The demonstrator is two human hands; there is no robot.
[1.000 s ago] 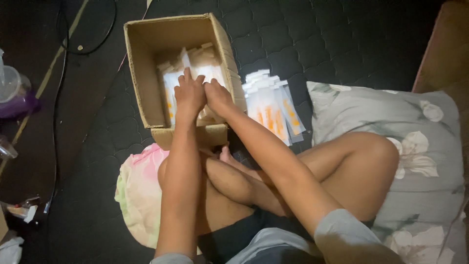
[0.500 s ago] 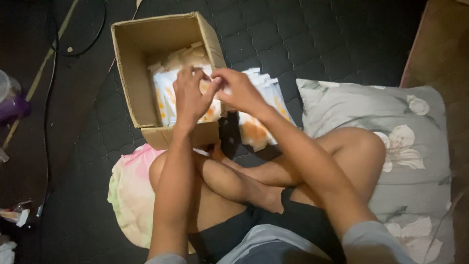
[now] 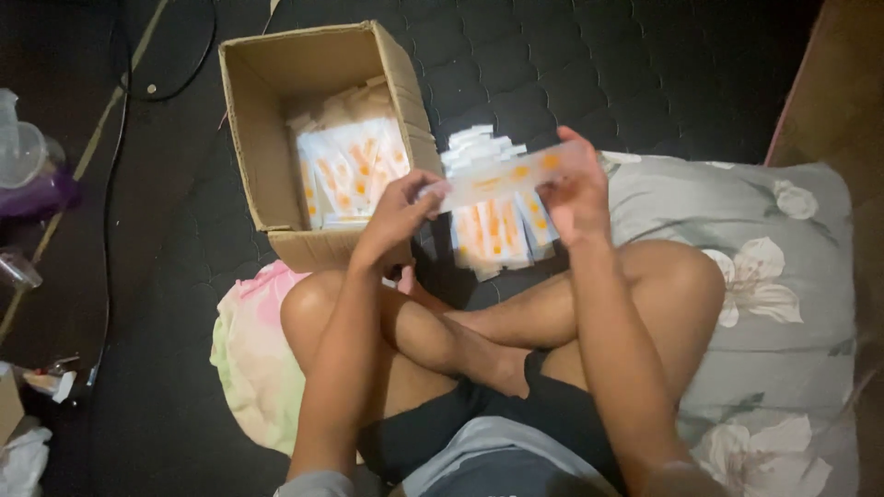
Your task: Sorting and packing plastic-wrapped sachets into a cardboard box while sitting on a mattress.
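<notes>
I sit cross-legged on a dark quilted mat. My left hand (image 3: 398, 213) and my right hand (image 3: 573, 195) hold the two ends of a long flat clear packet with orange marks (image 3: 502, 179), lifted above my knees. An open cardboard box (image 3: 253, 138) stands just left of my hands and has several similar white-and-orange packets (image 3: 350, 170) stacked inside. A loose pile of the same packets (image 3: 493, 230) lies on the mat to the right of the box, under the packet I hold.
A grey flowered pillow (image 3: 783, 304) lies at my right, a pink and pale green cloth (image 3: 249, 350) under my left knee. A purple-based clear jug (image 3: 28, 170) and black cables (image 3: 115, 184) are at the left. Small items clutter the lower left corner.
Both hands came out of the box, moved right and toward me, and now hold one packet stretched between them over the loose pile.
</notes>
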